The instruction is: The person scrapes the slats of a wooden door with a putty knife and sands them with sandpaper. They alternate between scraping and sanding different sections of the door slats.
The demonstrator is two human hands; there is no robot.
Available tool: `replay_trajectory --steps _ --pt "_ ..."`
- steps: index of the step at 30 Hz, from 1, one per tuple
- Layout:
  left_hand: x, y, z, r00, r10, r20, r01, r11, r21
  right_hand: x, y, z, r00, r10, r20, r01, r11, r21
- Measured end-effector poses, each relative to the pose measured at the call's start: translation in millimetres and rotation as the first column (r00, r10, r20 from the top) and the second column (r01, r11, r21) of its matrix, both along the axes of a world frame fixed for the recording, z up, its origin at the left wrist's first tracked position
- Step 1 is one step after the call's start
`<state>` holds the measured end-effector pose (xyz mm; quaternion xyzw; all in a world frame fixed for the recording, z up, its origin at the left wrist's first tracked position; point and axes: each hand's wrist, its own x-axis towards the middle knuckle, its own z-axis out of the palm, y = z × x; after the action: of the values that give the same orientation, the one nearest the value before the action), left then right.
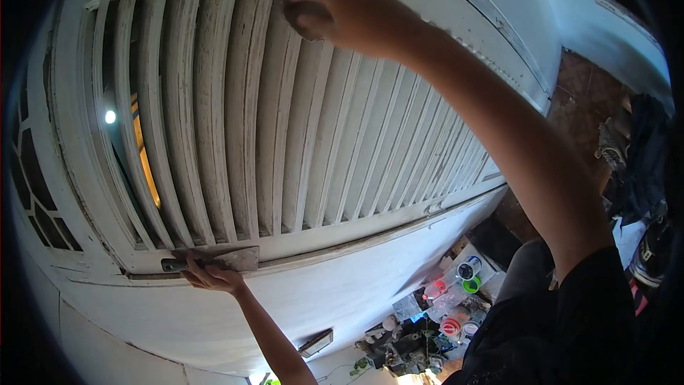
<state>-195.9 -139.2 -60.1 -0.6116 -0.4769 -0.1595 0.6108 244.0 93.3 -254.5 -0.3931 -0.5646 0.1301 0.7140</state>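
A white louvered door panel (306, 150) with worn, chipped paint spans the view, which is tilted sideways. My left hand (210, 276), at the lower left, is closed around the dark handle of a putty knife (239, 258); its flat blade lies against the panel's frame beside the slat ends. At the top, my right hand (338, 14) is closed on a small brownish pad (308, 20) and is near the upper ends of the slats. The pad is partly hidden and blurred, so what it is made of cannot be told.
Bottles and jars (456, 299) stand at the lower right, near plants (420, 346) and assorted clutter. Dark clothing (645, 157) and a shoe (648, 253) are at the right edge, by reddish floor tiles (573, 82). A wall switch (315, 343) is at the bottom.
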Motion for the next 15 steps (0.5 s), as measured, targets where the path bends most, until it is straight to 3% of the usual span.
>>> replay_trajectory --steps 1,3,5,7,11,13,15 --pt "2 -1 0 1.0 0.007 0.002 -0.007 1.0 -0.002 -3 -5 0 1.0 -0.002 0.001 0.002 1.0 0.001" --pt "-3 -1 1 1.0 0.015 0.005 -0.015 1.0 0.01 -13 -17 1 0.903 -0.337 0.267 0.336 0.941 0.053" --pt "-3 -1 1 1.0 0.008 -0.004 -0.008 1.0 -0.002 -15 -19 1 0.859 -0.393 0.33 0.382 0.919 0.098" --pt "-3 -1 1 1.0 -0.004 -0.009 0.004 1.0 -0.005 -21 -16 -1 0.677 -0.606 0.418 0.521 0.796 0.309" --pt "-9 -1 1 1.0 0.019 -0.016 -0.019 1.0 0.001 -14 -13 0 0.668 -0.566 0.483 0.397 0.82 0.413" --pt "-12 -4 3 0.999 0.029 -0.02 -0.029 1.0 -0.005 -10 -9 2 0.679 -0.427 0.598 0.24 0.898 0.369" --pt "-15 -2 2 1.0 -0.003 -0.003 0.003 1.0 0.006 -12 -10 -3 0.743 -0.397 0.539 0.202 0.901 0.385"
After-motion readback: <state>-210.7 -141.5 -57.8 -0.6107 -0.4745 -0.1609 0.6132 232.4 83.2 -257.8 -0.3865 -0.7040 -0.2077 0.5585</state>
